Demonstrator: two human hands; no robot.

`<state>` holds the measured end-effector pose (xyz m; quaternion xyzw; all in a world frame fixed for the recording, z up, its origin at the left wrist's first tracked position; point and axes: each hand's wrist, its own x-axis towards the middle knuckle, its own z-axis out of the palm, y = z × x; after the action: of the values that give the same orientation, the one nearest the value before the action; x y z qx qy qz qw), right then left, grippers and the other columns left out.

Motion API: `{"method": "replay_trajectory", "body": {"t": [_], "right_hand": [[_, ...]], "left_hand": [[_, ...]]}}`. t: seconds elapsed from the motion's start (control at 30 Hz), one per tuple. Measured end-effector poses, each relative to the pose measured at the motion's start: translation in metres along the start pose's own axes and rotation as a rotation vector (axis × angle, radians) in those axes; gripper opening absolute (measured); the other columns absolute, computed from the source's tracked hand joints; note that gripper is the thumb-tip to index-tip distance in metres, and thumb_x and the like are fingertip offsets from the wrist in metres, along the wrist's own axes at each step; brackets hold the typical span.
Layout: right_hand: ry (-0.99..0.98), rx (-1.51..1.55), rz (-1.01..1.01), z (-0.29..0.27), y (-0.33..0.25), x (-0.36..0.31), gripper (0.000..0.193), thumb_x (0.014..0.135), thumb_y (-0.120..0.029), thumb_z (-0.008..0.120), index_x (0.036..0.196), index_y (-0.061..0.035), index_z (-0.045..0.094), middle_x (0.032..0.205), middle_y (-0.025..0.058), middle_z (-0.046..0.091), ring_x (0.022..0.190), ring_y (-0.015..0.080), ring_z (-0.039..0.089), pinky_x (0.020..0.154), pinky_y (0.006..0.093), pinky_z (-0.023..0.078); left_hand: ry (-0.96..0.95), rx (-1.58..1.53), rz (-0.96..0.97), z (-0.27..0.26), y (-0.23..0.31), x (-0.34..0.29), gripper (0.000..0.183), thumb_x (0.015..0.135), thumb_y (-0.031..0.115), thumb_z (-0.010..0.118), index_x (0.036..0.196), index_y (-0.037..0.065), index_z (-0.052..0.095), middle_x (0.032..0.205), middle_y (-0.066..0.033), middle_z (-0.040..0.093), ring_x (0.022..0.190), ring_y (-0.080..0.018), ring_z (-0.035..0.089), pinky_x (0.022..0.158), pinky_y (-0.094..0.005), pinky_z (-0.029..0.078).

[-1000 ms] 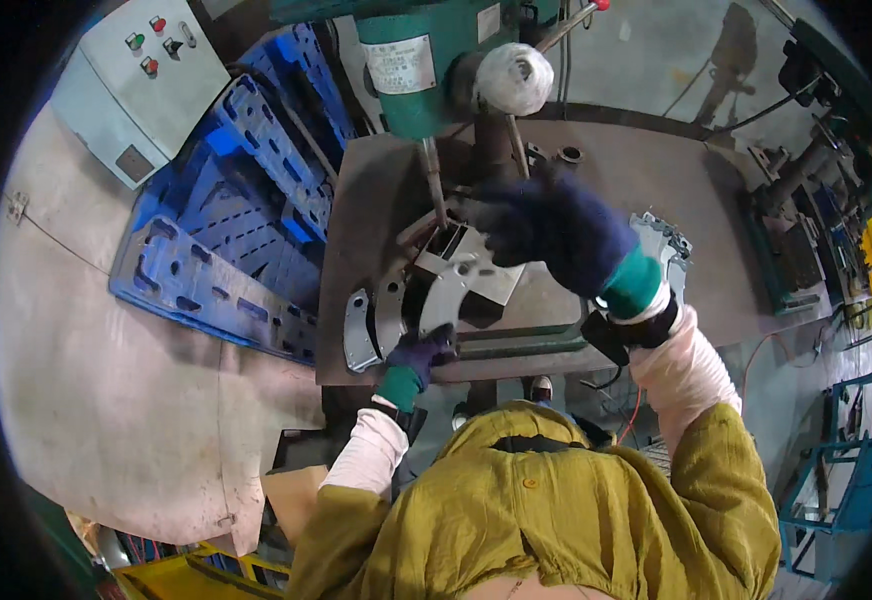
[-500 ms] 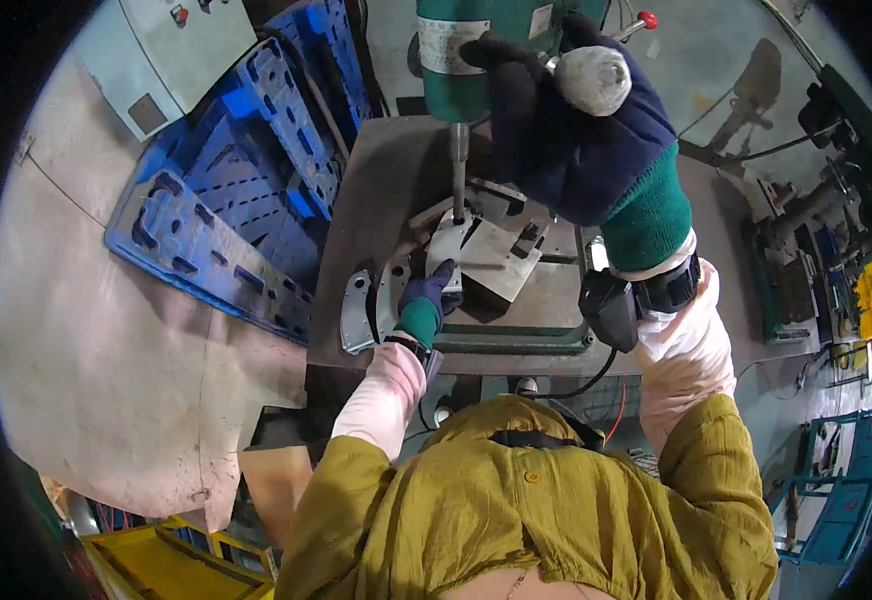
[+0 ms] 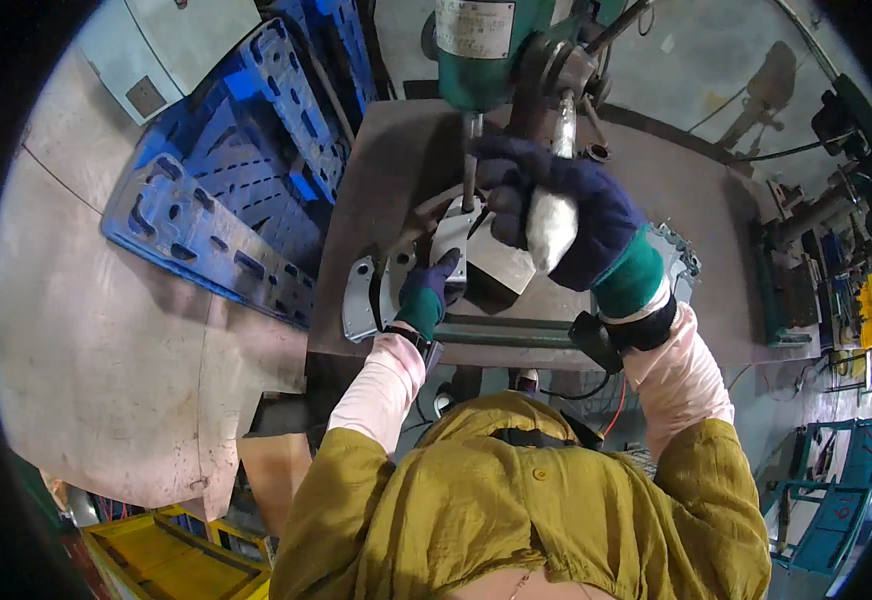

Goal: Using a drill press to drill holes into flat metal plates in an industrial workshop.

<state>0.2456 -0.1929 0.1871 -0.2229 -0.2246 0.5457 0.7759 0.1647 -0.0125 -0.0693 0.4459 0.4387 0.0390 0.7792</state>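
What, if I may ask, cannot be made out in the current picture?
Head view: part of the white handle, covered by the right hand.
Head view: part of the metal plate, covered by the left hand.
Head view: the top of the green machine, cut off by the upper edge.
Head view: whether the metal rod touches the metal plate; too small to tell.

The pale grey metal plate under my left fingers is flat and gently curved. Its near end sits at my fingertips, and its far end lies just at the foot of the drill spindle. The lever handle in my right fingers slants steeply downward, its lower end thickly wrapped in shiny, whitish material.
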Motion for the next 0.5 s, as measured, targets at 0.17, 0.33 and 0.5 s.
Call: {"method": "replay_trajectory", "body": {"t": [0.17,0.33,0.5], "right_hand": [[0.077,-0.831,-0.198,-0.047,0.006,-0.013,0.037,0.091,-0.010,0.055,0.124,0.0051,0.056,0.121,0.0170,0.064,0.090,0.0247,0.067,0.083,0.0367,0.055],[0.241,-0.895,-0.237,-0.069,0.012,-0.001,0.030,0.085,-0.006,0.060,0.113,0.0040,0.064,0.108,0.0128,0.069,0.079,0.0204,0.066,0.074,0.0335,0.054],[0.487,-1.035,-0.260,-0.095,0.017,0.001,0.026,0.085,-0.013,0.064,0.107,-0.0008,0.069,0.092,0.0068,0.070,0.074,0.0149,0.063,0.068,0.0295,0.050]], "left_hand": [[0.013,0.039,0.135,0.012,0.006,-0.019,0.053,0.080,0.037,0.080,0.121,0.008,0.062,0.096,-0.0098,0.069,0.068,-0.0218,0.067,0.054,-0.0313,0.057],[0.026,0.089,0.217,0.004,-0.003,-0.011,0.065,0.078,0.041,0.080,0.126,0.004,0.058,0.095,-0.0103,0.067,0.062,-0.0221,0.067,0.052,-0.0305,0.055],[0.081,0.151,0.068,0.010,0.006,-0.017,0.065,0.079,0.052,0.075,0.115,-0.001,0.065,0.094,-0.0112,0.070,0.069,-0.0220,0.070,0.061,-0.0333,0.056]]}}
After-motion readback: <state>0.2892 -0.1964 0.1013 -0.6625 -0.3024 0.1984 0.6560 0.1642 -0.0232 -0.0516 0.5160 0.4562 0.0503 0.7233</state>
